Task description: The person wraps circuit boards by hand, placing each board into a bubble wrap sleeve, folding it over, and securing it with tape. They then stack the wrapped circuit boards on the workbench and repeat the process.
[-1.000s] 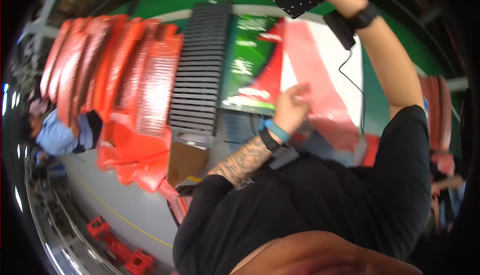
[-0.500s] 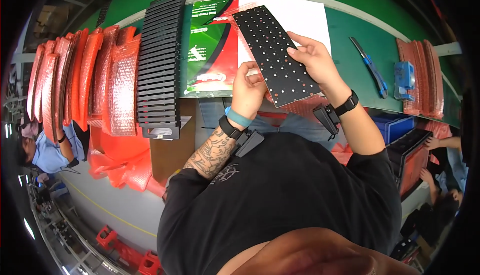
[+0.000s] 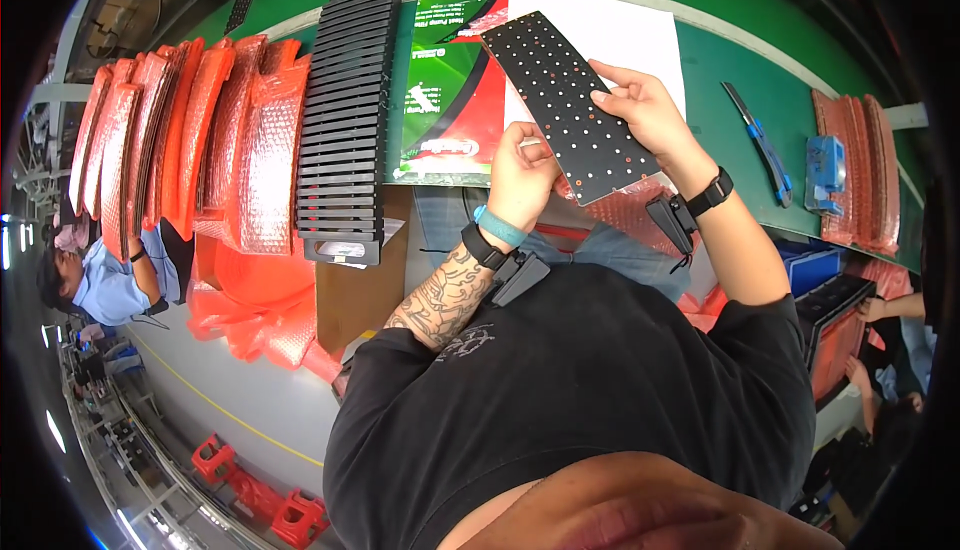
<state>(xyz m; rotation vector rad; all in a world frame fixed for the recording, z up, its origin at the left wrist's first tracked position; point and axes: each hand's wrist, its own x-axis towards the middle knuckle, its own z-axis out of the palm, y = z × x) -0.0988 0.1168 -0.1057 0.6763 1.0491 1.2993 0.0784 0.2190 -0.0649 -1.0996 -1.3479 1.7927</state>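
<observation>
While both hands grip a black board [image 3: 572,100] dotted with small spots, the left hand [image 3: 522,172] pinches its near edge and the right hand [image 3: 645,115] clasps its right side, above the green desk [image 3: 715,70]. Left of the hands stands a black slotted rack [image 3: 345,120]; right lies a blue cutter [image 3: 758,142].

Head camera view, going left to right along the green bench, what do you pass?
Row of red bubble-wrap bags → black slotted rack → green and red packet → black dotted board held in both hands → blue-handled cutter → small blue box → more red bags.
</observation>
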